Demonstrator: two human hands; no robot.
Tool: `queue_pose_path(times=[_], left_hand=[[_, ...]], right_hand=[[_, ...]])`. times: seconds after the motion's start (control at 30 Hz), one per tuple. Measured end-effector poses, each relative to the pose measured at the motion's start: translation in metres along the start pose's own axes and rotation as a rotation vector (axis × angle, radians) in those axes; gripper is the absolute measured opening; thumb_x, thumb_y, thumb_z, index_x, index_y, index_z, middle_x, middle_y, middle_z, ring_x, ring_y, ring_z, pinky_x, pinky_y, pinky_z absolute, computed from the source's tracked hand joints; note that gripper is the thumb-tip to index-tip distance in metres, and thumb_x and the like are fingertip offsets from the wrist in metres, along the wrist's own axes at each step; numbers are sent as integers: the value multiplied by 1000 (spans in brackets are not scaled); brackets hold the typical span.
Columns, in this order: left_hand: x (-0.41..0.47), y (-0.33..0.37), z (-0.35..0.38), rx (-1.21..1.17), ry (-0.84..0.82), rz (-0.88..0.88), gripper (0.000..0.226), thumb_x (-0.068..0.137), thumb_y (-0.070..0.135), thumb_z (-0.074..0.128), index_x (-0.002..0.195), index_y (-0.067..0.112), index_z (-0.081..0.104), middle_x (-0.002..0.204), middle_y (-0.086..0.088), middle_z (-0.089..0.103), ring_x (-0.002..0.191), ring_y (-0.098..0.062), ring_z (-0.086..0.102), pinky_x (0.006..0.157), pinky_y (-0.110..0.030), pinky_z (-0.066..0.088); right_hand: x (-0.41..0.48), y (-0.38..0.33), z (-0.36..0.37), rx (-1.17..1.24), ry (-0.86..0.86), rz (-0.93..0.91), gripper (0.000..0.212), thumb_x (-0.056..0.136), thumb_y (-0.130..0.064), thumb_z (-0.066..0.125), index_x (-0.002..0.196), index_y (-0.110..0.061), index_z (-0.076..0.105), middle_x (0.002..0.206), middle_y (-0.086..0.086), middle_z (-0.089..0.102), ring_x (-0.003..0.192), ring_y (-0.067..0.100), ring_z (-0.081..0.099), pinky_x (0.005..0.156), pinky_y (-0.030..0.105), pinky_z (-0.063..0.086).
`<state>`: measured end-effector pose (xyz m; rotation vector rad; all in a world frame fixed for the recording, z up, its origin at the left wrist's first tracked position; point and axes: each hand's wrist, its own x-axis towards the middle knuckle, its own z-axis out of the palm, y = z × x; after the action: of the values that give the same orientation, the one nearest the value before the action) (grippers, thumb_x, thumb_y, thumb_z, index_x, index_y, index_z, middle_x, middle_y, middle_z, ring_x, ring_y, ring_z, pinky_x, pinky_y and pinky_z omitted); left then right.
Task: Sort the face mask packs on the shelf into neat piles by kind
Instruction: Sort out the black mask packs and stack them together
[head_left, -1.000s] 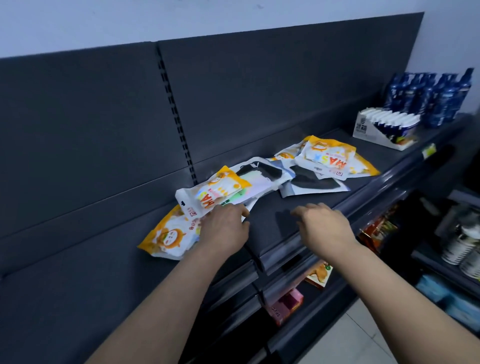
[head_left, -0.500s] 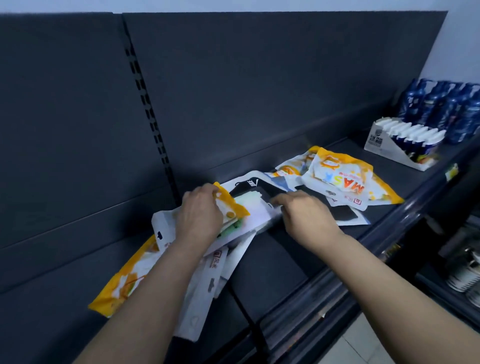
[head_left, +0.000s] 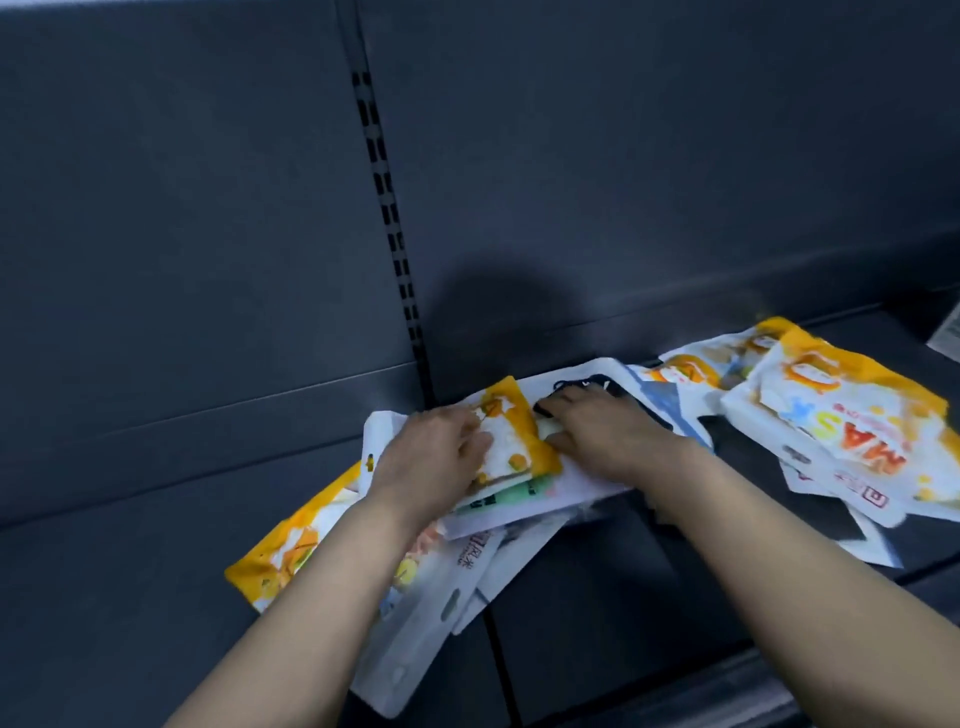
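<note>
Several face mask packs lie jumbled on a dark shelf (head_left: 597, 597). My left hand (head_left: 431, 457) presses on an orange-and-white pack (head_left: 514, 441) on top of the left heap, fingers curled over its left edge. My right hand (head_left: 608, 431) rests beside it on a white pack printed with a black mask (head_left: 587, 382), fingers bent against the orange pack's right edge. A white-and-green pack (head_left: 519, 493) sticks out beneath. Another orange pack (head_left: 280, 545) lies under my left forearm. A heap with an orange "MASK" pack (head_left: 841, 426) sits to the right.
The dark back panel (head_left: 623, 182) rises just behind the packs, with a slotted upright (head_left: 387, 218) down its middle. A seam splits the shelf below the left heap. The corner of a white box (head_left: 948, 338) shows at the right edge.
My view has moved closer and left, so the bottles and carton on the right are out of sight. Both hands have come together on the orange pack.
</note>
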<state>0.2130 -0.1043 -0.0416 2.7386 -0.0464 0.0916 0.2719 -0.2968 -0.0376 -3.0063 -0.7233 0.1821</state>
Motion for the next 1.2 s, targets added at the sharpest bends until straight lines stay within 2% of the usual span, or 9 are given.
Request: queue_pose_path(times=[0.17, 0.3, 0.4, 0.5, 0.67, 0.73, 0.87, 1.03, 1.2], left_hand=[[2, 17, 4, 42, -70, -193, 48, 92, 59, 40, 112, 21, 60, 116, -4, 60, 109, -26, 54, 88, -39, 48], [-3, 36, 2, 155, -134, -366, 68, 86, 70, 40, 138, 25, 40, 134, -5, 45, 128, -33, 40, 102, -42, 38], [-8, 42, 4, 197, -149, -468, 64, 87, 59, 45, 145, 33, 32, 139, -4, 41, 131, -32, 36, 103, -42, 39], [-14, 48, 6, 252, -188, -556, 62, 86, 40, 47, 145, 30, 31, 142, -4, 38, 135, -32, 30, 105, -50, 38], [-30, 61, 11, 418, -189, -655, 60, 83, 23, 48, 141, 21, 35, 144, -4, 36, 135, -29, 29, 102, -54, 38], [-33, 69, 16, 427, -80, -594, 55, 84, 17, 48, 137, 20, 40, 139, -4, 39, 131, -29, 33, 99, -50, 41], [-27, 94, 35, 147, 160, -318, 42, 84, 13, 47, 123, 23, 60, 128, -4, 55, 123, -28, 45, 93, -39, 47], [-10, 135, 58, 119, 134, -160, 38, 89, 13, 48, 124, 23, 60, 132, -2, 55, 124, -26, 45, 100, -39, 43], [10, 171, 77, 131, 50, -46, 41, 93, 23, 51, 134, 26, 52, 144, 1, 45, 137, -22, 35, 110, -39, 33]], right_hand=[[-17, 27, -13, -49, -131, 11, 60, 84, -49, 60, 137, -27, 40, 136, 1, 46, 126, 25, 41, 96, 44, 34], [-31, 60, -21, -10, -78, 95, 34, 88, -39, 57, 117, -24, 51, 122, 0, 56, 111, 22, 53, 80, 33, 36], [-37, 82, -25, 3, 39, 227, 30, 94, -30, 47, 121, -17, 50, 126, 7, 56, 113, 28, 54, 74, 31, 36], [-42, 95, -28, 87, 214, 307, 14, 94, -23, 46, 103, -12, 43, 113, 15, 62, 105, 36, 56, 71, 33, 34], [-48, 101, -36, 296, 385, 224, 18, 92, -21, 46, 109, -15, 45, 106, 14, 64, 96, 36, 58, 69, 37, 39], [-51, 104, -36, 377, 396, 196, 20, 91, -21, 46, 111, -18, 46, 109, 11, 64, 98, 35, 58, 71, 37, 40], [-65, 122, -36, 440, 451, 180, 25, 90, -20, 47, 116, -21, 47, 108, 9, 64, 96, 34, 57, 70, 36, 39], [-89, 169, -29, 250, 522, 294, 28, 92, -15, 47, 120, -13, 48, 83, 12, 60, 70, 30, 49, 57, 32, 34], [-112, 212, -10, 219, 494, 412, 31, 87, -6, 53, 117, -4, 50, 95, 20, 65, 82, 37, 61, 60, 33, 38]])
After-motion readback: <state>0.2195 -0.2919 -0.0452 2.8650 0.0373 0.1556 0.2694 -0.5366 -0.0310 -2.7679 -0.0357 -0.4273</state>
